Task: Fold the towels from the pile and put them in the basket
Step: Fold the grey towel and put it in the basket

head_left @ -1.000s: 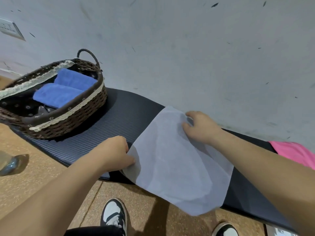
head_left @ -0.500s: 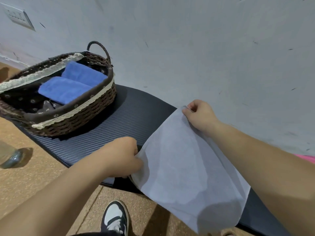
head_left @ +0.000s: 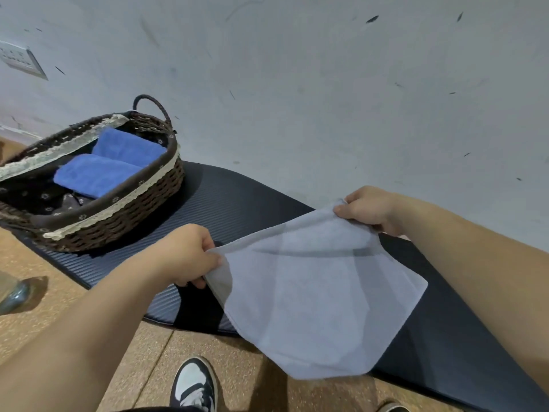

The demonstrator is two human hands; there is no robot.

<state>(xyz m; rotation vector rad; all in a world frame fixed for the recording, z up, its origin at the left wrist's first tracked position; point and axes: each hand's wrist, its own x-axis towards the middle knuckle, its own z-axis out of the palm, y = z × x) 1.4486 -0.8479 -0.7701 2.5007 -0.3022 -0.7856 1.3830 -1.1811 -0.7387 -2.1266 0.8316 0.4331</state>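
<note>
A pale grey towel (head_left: 315,298) hangs spread between my hands above the black mat (head_left: 231,203). My left hand (head_left: 190,257) pinches its near-left corner. Its far-right corner is pinched by my right hand (head_left: 368,209). The towel's lower part droops over the mat's front edge. A brown wicker basket (head_left: 118,221) with a lace-trimmed liner stands at the left end of the mat. Two folded blue towels (head_left: 98,173) lie side by side inside it. The pile of towels is out of view.
A grey wall (head_left: 297,84) rises right behind the mat, with a socket plate (head_left: 20,59) at far left. My shoes (head_left: 193,385) stand on the speckled tan floor in front. A clear bottle (head_left: 12,292) lies at the left edge.
Both hands have lifted the grey towel off the mat, with a fold line now across its upper part. The pink cloth at far right has left the view.
</note>
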